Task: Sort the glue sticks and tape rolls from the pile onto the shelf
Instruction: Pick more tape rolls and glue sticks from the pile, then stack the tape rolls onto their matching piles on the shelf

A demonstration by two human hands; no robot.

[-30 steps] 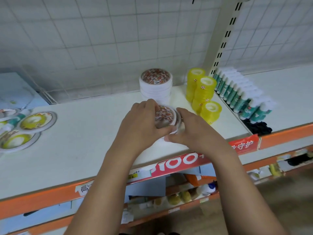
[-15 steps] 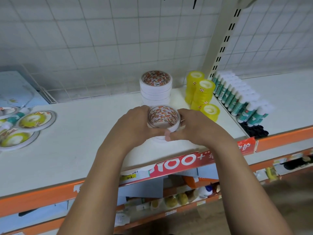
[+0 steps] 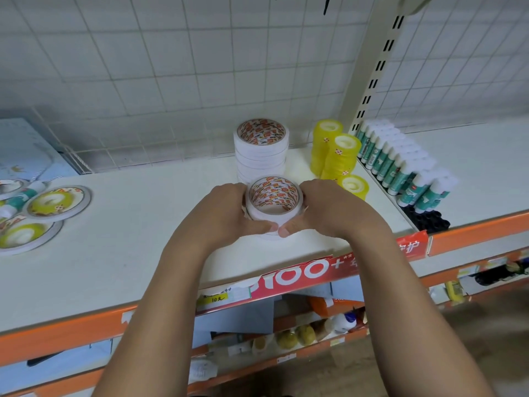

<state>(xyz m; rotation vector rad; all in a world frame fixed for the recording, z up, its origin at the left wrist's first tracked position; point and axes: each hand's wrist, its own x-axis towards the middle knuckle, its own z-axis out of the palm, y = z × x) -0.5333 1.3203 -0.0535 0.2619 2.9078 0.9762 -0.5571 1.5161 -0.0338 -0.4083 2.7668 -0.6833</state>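
The left hand and right hand curl round a short stack of white tape rolls from either side, thumbs nearly meeting at its front, near the front of the shelf. Just behind it stands a taller stack of the same rolls. Yellow tape rolls and rows of glue sticks stand to the right, and the unsorted pile lies far left.

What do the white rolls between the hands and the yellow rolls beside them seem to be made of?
The white tape rolls: matte, paper-like outer face, printed core that looks like cardboard. The yellow tape rolls: glossy, translucent, probably plastic film.
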